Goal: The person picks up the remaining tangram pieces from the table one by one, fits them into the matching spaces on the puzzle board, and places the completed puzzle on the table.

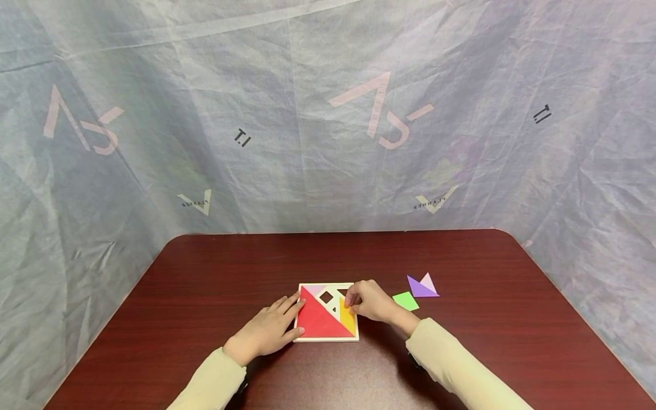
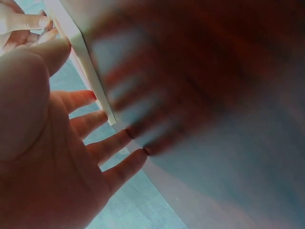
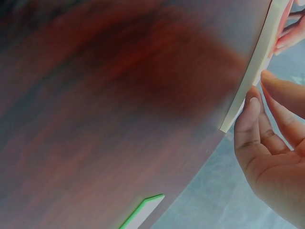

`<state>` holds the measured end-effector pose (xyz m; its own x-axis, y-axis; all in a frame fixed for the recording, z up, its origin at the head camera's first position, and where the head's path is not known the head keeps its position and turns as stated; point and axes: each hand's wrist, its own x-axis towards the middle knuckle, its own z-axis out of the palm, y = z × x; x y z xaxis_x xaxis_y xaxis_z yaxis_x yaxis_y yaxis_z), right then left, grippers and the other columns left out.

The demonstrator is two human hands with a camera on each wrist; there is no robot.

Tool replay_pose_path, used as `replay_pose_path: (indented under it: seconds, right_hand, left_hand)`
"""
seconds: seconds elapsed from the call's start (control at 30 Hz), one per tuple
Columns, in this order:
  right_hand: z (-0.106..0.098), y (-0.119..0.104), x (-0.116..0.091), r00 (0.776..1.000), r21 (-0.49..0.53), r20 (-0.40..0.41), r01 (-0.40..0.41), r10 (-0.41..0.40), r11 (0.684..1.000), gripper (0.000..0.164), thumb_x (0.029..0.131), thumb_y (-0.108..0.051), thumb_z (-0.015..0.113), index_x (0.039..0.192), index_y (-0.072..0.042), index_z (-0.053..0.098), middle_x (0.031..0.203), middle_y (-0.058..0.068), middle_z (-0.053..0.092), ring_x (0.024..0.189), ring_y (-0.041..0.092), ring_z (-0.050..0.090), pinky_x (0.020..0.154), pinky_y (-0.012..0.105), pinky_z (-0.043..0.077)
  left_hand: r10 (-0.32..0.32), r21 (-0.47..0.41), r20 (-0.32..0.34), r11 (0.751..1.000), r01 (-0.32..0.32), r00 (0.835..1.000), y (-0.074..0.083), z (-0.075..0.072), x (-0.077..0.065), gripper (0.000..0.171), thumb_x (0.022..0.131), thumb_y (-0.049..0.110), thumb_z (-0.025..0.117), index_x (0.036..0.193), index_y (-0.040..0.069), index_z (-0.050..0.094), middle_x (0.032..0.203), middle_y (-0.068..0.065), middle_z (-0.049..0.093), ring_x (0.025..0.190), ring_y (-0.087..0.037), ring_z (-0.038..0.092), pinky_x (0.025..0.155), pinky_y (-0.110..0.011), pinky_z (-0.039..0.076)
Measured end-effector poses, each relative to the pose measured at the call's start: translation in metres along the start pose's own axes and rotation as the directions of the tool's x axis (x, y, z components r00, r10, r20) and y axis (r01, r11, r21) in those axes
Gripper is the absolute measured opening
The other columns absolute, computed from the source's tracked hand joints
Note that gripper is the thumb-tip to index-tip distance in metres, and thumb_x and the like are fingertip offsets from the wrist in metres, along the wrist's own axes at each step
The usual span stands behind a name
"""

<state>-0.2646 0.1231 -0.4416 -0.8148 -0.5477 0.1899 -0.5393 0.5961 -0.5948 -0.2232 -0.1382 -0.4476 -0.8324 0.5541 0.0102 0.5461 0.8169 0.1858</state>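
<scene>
In the head view, the pale puzzle tray [image 1: 328, 340] lies on the bench [image 1: 256, 256], the left hand [image 1: 269, 327] across its left edge onto the red triangle [image 1: 323, 319], the right hand [image 1: 376, 302] bent over the yellow piece [image 1: 347, 321], a green piece [image 1: 406, 300] farther right. The left wrist view shows the left fingers spread apart along the rim. In the right wrist view, thumb and index finger stand close together at the tray's edge; whether they pinch anything, I cannot tell.
</scene>
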Motion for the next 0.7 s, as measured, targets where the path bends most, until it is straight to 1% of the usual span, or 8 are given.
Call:
replay_pose_path:
  seconds: [0.13, 0.23, 0.37, 0.47, 0.53, 0.63, 0.7]
  right_hand:
    - [0.000, -0.001, -0.001, 1.000, -0.019, -0.001, 0.026, -0.026, 0.999, 0.010, 0.069, 0.007, 0.071, 0.072, -0.002, 0.066, 0.069, 0.005, 0.066, 0.061, 0.004, 0.055, 0.056, 0.015, 0.045]
    - [-0.001, -0.001, -0.002, 0.998, -0.055, -0.009, 0.063, -0.064, 0.996, 0.010, 0.069, 0.007, 0.070, 0.074, -0.002, 0.068, 0.072, 0.006, 0.065, 0.062, 0.008, 0.055, 0.057, 0.016, 0.045]
    - [-0.002, -0.001, -0.004, 0.993, -0.108, -0.005, 0.121, -0.122, 0.987, 0.013, 0.071, 0.006, 0.069, 0.082, -0.002, 0.071, 0.078, 0.008, 0.064, 0.064, 0.013, 0.057, 0.058, 0.016, 0.045]
    - [-0.004, -0.002, -0.006, 0.990, -0.141, 0.017, 0.139, -0.138, 0.980, 0.016, 0.073, 0.003, 0.069, 0.087, -0.002, 0.072, 0.084, 0.008, 0.063, 0.066, 0.016, 0.057, 0.059, 0.017, 0.045]
    - [-0.005, -0.003, -0.008, 0.990, -0.178, 0.034, 0.138, -0.134, 0.974, 0.016, 0.075, 0.000, 0.069, 0.090, -0.004, 0.072, 0.088, 0.007, 0.062, 0.072, 0.018, 0.057, 0.063, 0.019, 0.046]
    - [-0.006, -0.005, -0.012, 0.991, -0.255, 0.056, 0.132, -0.121, 0.958, 0.016, 0.078, -0.007, 0.069, 0.093, -0.008, 0.072, 0.095, 0.005, 0.060, 0.084, 0.019, 0.056, 0.072, 0.027, 0.049]
    - [-0.007, -0.007, -0.015, 0.992, -0.299, 0.069, 0.126, -0.110, 0.946, 0.015, 0.079, -0.010, 0.068, 0.094, -0.010, 0.072, 0.100, 0.004, 0.060, 0.091, 0.019, 0.055, 0.075, 0.032, 0.050]
  left_hand:
    - [0.001, -0.001, 0.000, 1.000, -0.001, 1.000, 0.000, 0.000, -0.001, 0.059, 0.091, 0.038, 0.051, 0.139, 0.006, 0.037, 0.147, -0.012, 0.031, 0.130, -0.038, 0.035, 0.099, -0.052, 0.035]
    - [-0.002, -0.003, 0.003, 1.000, 0.002, 1.000, 0.001, -0.001, -0.001, 0.059, 0.091, 0.038, 0.051, 0.139, 0.006, 0.037, 0.148, -0.012, 0.031, 0.130, -0.038, 0.035, 0.099, -0.053, 0.035]
    - [-0.005, -0.011, 0.006, 1.000, 0.005, 1.000, 0.001, -0.001, 0.000, 0.059, 0.091, 0.038, 0.051, 0.139, 0.006, 0.037, 0.148, -0.012, 0.030, 0.131, -0.038, 0.035, 0.100, -0.053, 0.035]
    - [0.002, -0.002, -0.003, 1.000, -0.002, 1.000, 0.000, 0.000, 0.000, 0.059, 0.091, 0.038, 0.051, 0.139, 0.005, 0.038, 0.147, -0.012, 0.031, 0.130, -0.039, 0.036, 0.099, -0.053, 0.035]
    - [0.009, 0.009, -0.014, 1.000, -0.009, 1.000, 0.000, 0.001, -0.001, 0.059, 0.091, 0.038, 0.051, 0.138, 0.005, 0.039, 0.147, -0.012, 0.032, 0.129, -0.038, 0.037, 0.098, -0.053, 0.036]
    - [0.017, 0.020, -0.025, 1.000, -0.017, 1.000, 0.000, 0.001, -0.001, 0.059, 0.091, 0.038, 0.051, 0.138, 0.005, 0.039, 0.146, -0.013, 0.033, 0.128, -0.038, 0.038, 0.097, -0.052, 0.038]
    - [0.019, 0.019, -0.026, 1.000, -0.019, 0.999, -0.001, 0.002, -0.001, 0.059, 0.091, 0.038, 0.051, 0.138, 0.005, 0.039, 0.146, -0.013, 0.033, 0.128, -0.038, 0.038, 0.097, -0.052, 0.038]
